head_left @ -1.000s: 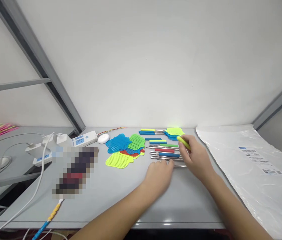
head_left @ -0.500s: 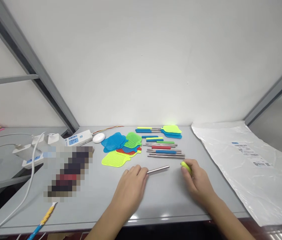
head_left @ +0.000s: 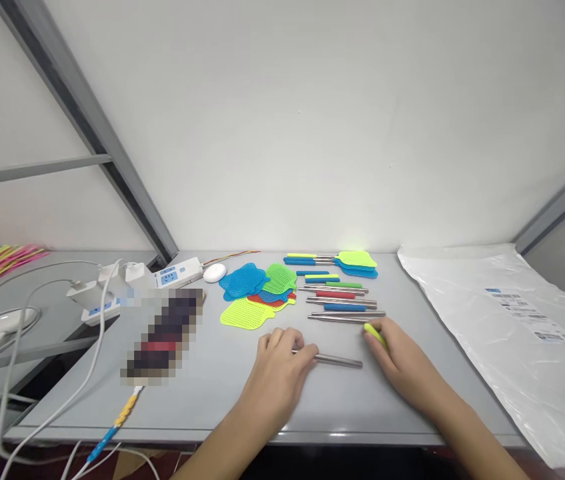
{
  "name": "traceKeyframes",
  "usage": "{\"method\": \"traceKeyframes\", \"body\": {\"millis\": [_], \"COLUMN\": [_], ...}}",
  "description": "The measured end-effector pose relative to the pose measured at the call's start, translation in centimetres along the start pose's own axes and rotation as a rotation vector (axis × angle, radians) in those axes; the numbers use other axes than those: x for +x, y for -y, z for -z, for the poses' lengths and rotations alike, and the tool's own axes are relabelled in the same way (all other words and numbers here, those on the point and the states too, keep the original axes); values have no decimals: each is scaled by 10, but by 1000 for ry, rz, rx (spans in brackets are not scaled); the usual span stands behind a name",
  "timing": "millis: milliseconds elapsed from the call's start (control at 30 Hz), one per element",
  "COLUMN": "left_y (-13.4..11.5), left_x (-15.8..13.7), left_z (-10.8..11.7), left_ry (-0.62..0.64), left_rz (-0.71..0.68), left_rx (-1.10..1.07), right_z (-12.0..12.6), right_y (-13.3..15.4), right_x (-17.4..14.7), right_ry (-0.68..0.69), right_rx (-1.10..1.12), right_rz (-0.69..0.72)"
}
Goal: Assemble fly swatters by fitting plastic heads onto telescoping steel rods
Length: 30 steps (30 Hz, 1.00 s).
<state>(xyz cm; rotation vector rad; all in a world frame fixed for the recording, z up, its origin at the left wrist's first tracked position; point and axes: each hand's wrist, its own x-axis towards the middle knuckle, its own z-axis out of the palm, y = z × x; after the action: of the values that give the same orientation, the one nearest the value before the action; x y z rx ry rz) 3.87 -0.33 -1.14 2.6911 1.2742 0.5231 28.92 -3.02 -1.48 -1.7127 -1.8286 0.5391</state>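
Note:
My left hand (head_left: 276, 373) is closed on a thin metal rod (head_left: 339, 361), with the thumb and fingers around its left end. The rod's free end points right and slightly toward me. To the right, my right hand (head_left: 402, 363) grips a yellow-green handle sleeve (head_left: 376, 335), mostly hidden by the fingers. A gap separates the sleeve from the rod. Beyond my hands lie several metal rods (head_left: 335, 318) and coloured sleeves, among them a blue sleeve (head_left: 345, 307) and a red sleeve (head_left: 335, 294). Left of these, perforated fly swatter heads (head_left: 247, 314) overlap in a pile.
Fly swatters with handles (head_left: 357, 259) are stacked at the back. A large white plastic bag (head_left: 482, 340) covers the right side. On the left are power strips (head_left: 178, 273), white cables (head_left: 97, 353), a white round disc (head_left: 215, 273) and a blurred-out object (head_left: 165, 337).
The rod in my left hand has swung from pointing slightly away to pointing slightly toward me. My right hand keeps the sleeve. The whole view has shifted, moving the scene rightward.

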Motion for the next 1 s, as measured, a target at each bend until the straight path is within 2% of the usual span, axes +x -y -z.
{"method": "traceKeyframes", "body": {"millis": [167, 433, 1000], "left_y": [1, 3, 4], "left_x": [1, 0, 0], "left_z": [1, -1, -3], "left_ry": [42, 35, 27], "left_rz": [-22, -20, -22], "left_rx": [-75, -79, -29], "right_z": [-2, -14, -7], "right_y": [1, 4, 3], "right_x": [-1, 3, -2], "right_ry": [35, 28, 50], "right_rx": [-6, -61, -50], "right_rz": [68, 176, 191]}}
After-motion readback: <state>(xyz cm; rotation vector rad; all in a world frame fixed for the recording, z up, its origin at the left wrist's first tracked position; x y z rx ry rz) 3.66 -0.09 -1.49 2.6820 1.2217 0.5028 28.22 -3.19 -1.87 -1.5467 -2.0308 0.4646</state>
